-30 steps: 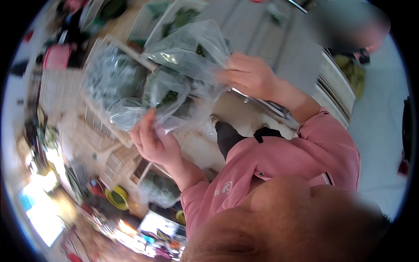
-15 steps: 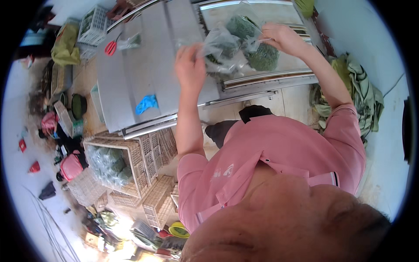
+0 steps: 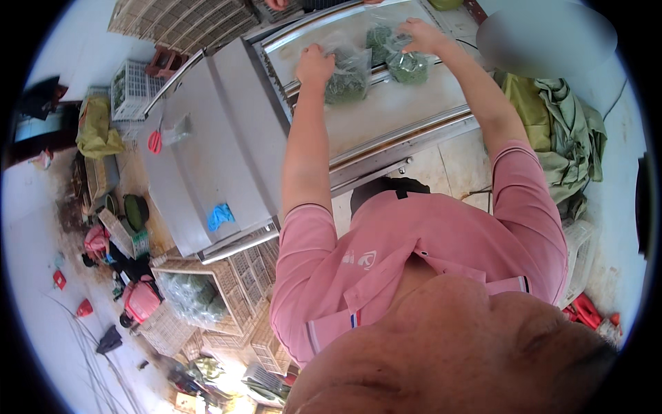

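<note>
Plastic bags (image 3: pixel 348 79): my left hand (image 3: pixel 316 66) pinches one, right hand (image 3: pixel 422 37) touches another, grip unclear; slack hold could spill greens (image 3: pixel 408 69).

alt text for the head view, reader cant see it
The left hand and right hand of someone in a pink polo shirt are at clear plastic bags of greens on a counter. Red-handled scissors and a crumpled blue item lie on a grey metal surface to the left.

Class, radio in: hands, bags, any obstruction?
Left hand at left bag. Right hand at right bag. Both bags green-filled. Another person's hand beyond, clear of both.
</note>
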`<state>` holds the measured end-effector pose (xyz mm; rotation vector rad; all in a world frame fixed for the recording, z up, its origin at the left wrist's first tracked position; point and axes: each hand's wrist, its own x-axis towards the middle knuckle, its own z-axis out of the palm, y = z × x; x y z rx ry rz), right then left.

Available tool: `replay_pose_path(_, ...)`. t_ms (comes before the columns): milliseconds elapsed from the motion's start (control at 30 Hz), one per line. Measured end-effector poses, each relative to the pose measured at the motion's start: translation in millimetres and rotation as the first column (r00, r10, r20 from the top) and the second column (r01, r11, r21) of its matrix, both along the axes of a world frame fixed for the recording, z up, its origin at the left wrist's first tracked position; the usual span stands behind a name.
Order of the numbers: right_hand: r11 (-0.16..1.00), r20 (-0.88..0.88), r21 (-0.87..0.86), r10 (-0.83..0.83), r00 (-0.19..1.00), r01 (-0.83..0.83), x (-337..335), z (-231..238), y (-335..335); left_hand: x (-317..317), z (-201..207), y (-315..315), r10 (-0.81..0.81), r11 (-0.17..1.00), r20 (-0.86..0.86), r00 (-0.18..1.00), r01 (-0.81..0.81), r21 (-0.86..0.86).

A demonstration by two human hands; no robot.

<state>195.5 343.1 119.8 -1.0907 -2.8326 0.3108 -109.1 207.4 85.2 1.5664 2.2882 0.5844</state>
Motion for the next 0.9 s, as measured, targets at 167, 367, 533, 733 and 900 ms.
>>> replay_pose_path(167, 0.985, 0.116, 0.096, -0.152, 0.981, 0.141, -9.0, -21.6, -11.6, 27.7, 26.8, 15.0, -0.181, 0.980, -0.144, 0.973, 0.167, -0.106)
replay_pose_path(367, 0.953, -0.116, 0.213, -0.195, 0.974, 0.216, -8.3, 2.5, -48.7, 7.7, 2.1, -7.3, -0.133, 0.935, 0.364, 0.922, -0.004, 0.353)
replay_pose_path(533, 0.856, -0.430, 0.345, -0.221, 0.876, 0.385, 29.9, -6.5, -83.6, 40.1, 14.2, -61.1, -0.002, 0.753, 0.046, 0.999, -0.029, 0.657)
replay_pose_path(733, 0.867, -0.697, -0.265, -0.475, 0.537, 0.422, 73.3, -62.9, -94.7, 122.6, -14.2, -120.8, -0.025, 0.804, 0.059, 0.998, -0.015, 0.594)
replay_pose_path(900, 0.587, -0.516, -0.808, -0.745, 0.423, 0.047, 71.9, -68.5, -69.1, 198.2, -37.4, -66.0, -0.050, 0.943, 0.521, 0.852, -0.132, 0.307)
